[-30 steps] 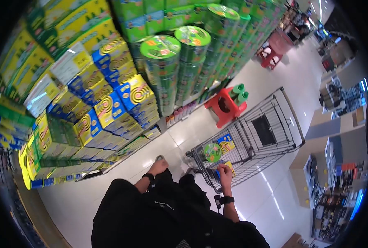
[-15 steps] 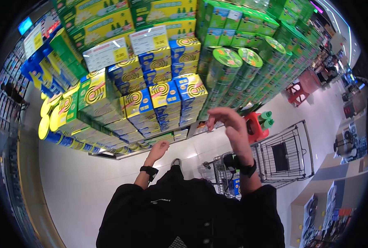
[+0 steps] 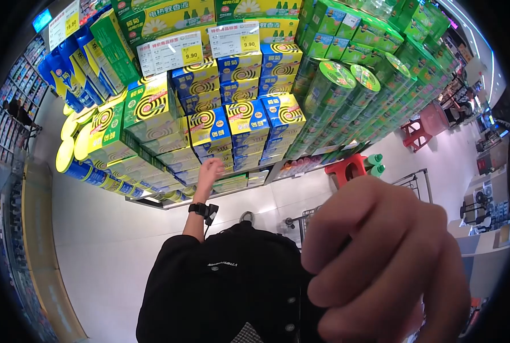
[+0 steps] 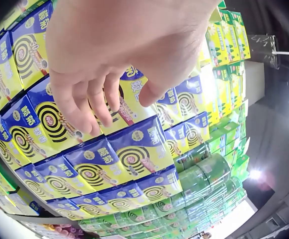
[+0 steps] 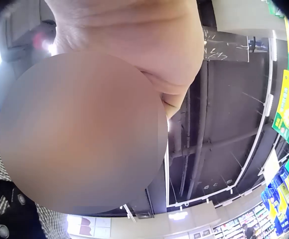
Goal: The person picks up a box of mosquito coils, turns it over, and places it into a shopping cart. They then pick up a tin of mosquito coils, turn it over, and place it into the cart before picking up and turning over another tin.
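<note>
We note blue-and-yellow boxes [image 3: 249, 123] stacked left of green tubs [image 3: 336, 75]. The right hand [image 3: 380, 257] is raised, fingers curled together; contents, we cannot tell. The left hand [image 3: 210, 171], fingers slightly apart, seemingly reaches boxes, contact unconfirmed; gripping would call for closing on one.

The head view looks forward and steeply down in a wide, round-edged picture, over a black buttoned shirt [image 3: 220, 280] to blue-and-yellow cardboard boxes with spiral prints [image 3: 247, 123]. The right hand [image 3: 386, 257] is very near that lens, the left hand [image 3: 211, 170] farther off.

The left wrist view looks past the left hand at those same boxes, much closer and at a slant.

The right wrist view faces up to a dark ceiling with white strips [image 5: 224, 99]; its right edge shares green-and-yellow cardboard packs [image 5: 288, 102] with the head view.
</note>
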`<state>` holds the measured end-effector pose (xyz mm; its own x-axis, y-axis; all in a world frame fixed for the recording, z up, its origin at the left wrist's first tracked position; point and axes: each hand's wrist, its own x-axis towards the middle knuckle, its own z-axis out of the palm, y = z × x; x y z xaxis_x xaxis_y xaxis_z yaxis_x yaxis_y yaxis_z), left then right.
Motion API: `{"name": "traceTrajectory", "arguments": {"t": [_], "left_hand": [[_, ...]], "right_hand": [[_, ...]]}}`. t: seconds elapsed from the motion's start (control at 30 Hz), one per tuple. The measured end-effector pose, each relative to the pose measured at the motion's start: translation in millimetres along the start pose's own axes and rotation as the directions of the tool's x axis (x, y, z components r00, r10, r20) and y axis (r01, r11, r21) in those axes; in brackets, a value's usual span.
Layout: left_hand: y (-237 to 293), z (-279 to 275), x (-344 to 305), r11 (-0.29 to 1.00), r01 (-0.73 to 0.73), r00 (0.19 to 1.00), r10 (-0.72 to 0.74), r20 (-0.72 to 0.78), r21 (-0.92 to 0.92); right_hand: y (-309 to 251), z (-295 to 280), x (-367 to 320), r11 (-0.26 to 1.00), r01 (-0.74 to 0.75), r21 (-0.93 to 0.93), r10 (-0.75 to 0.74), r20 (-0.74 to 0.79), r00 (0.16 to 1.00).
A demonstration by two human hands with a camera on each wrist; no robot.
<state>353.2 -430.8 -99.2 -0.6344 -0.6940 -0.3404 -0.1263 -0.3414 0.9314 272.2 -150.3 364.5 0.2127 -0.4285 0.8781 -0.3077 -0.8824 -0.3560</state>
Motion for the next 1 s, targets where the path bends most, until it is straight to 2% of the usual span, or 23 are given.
{"name": "traceTrajectory", "arguments": {"t": [0.1, 0.3, 0.4, 0.5, 0.6, 0.7, 0.77, 0.83, 0.9, 0.93, 1.0], "left_hand": [[7, 1, 10, 0.997, -0.022, 0.999, 0.019, -0.036, -0.068], [8, 21, 4, 0.998, -0.041, 0.999, 0.04, -0.034, -0.042], [2, 27, 9, 0.998, -0.038, 0.999, 0.04, 0.031, -0.057], [18, 31, -1, 0.998, -0.046, 0.998, 0.047, 0.041, -0.046], [37, 27, -2, 0.989, -0.147, 0.988, 0.148, 0.053, -0.016], [65, 20, -7, 0.954, -0.296, 0.951, 0.3, 0.075, -0.054], [81, 18, -13, 0.943, -0.329, 0.943, 0.331, 0.035, -0.041], [86, 17, -11, 0.926, -0.377, 0.926, 0.377, -0.003, -0.031], [91, 17, -18, 0.888, -0.455, 0.885, 0.459, -0.078, 0.068], [97, 18, -22, 0.864, -0.489, 0.858, 0.501, -0.11, 0.12], [116, 16, -32, 0.769, -0.612, 0.756, 0.638, -0.147, 0.187]], "right_hand": [[-1, 6, 6, 0.999, 0.004, -0.05, -0.004, 0.01, 1.0], [-2, 12, 13, 0.994, 0.008, -0.109, -0.006, 0.023, 1.0], [6, 11, 14, 0.994, -0.006, -0.108, 0.011, 0.046, 0.999], [26, 6, 6, 0.992, -0.063, -0.109, 0.07, 0.056, 0.996], [47, -7, -23, 0.955, -0.221, -0.198, 0.24, 0.077, 0.968], [50, -16, -62, 0.772, -0.553, -0.313, 0.582, -0.002, 0.813], [62, -14, -101, 0.632, -0.741, -0.228, 0.731, -0.143, 0.668], [84, -16, -156, 0.522, -0.832, -0.188, 0.789, -0.265, 0.555], [104, -19, -232, 0.387, -0.913, -0.131, 0.838, -0.363, 0.407], [110, -22, -277, 0.308, -0.946, -0.098, 0.859, -0.398, 0.321], [114, -21, -364, 0.171, -0.971, 0.17, 0.889, -0.451, 0.077]]}}
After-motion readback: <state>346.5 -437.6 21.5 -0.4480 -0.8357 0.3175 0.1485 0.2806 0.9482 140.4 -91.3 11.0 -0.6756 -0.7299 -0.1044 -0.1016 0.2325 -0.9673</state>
